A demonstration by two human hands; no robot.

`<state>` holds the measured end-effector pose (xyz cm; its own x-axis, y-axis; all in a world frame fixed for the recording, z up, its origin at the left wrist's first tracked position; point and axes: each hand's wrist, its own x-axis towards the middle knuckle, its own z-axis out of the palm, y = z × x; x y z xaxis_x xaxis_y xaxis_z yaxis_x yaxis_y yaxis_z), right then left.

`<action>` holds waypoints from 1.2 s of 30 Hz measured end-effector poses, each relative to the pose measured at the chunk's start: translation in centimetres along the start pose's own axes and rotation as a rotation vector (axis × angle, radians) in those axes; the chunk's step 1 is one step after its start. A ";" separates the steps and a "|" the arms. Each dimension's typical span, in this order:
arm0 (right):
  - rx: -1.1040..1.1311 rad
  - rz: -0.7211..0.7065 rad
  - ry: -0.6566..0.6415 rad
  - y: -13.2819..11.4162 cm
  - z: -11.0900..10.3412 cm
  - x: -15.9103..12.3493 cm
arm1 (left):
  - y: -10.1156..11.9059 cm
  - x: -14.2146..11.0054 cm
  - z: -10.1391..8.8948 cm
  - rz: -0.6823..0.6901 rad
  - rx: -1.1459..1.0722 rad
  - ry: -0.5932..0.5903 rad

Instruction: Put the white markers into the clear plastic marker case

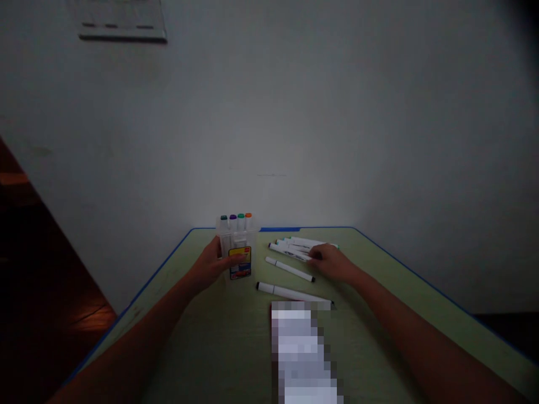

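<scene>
A clear plastic marker case [238,247] stands upright on the green table [202,342], with several markers in it, their coloured caps sticking up. My left hand [213,265] is wrapped round the case's left side. My right hand [332,262] rests on a small pile of white markers [301,247] lying at the table's far side, its fingers closed on them. Two more white markers lie loose nearer me, one [289,270] just left of my right hand and a longer one [290,293] in front of it.
A blurred white sheet [304,353] lies on the table close to me. The table has a blue edge [168,253] and stands against a pale wall. A dark reddish floor shows at the left. The scene is dim.
</scene>
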<state>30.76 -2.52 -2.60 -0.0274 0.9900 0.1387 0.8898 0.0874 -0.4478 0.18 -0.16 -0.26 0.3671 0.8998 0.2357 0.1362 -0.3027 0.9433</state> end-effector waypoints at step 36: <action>1.358 0.148 -0.122 -3.1 -0.3 -1.5 | -0.1 0.1 0.0 0.023 -0.022 -0.028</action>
<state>28.16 -4.30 -1.18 -0.0746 0.9967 -0.0323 -0.2518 -0.0502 -0.9665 0.17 0.01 -0.35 0.3959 0.8833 0.2511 0.1073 -0.3160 0.9427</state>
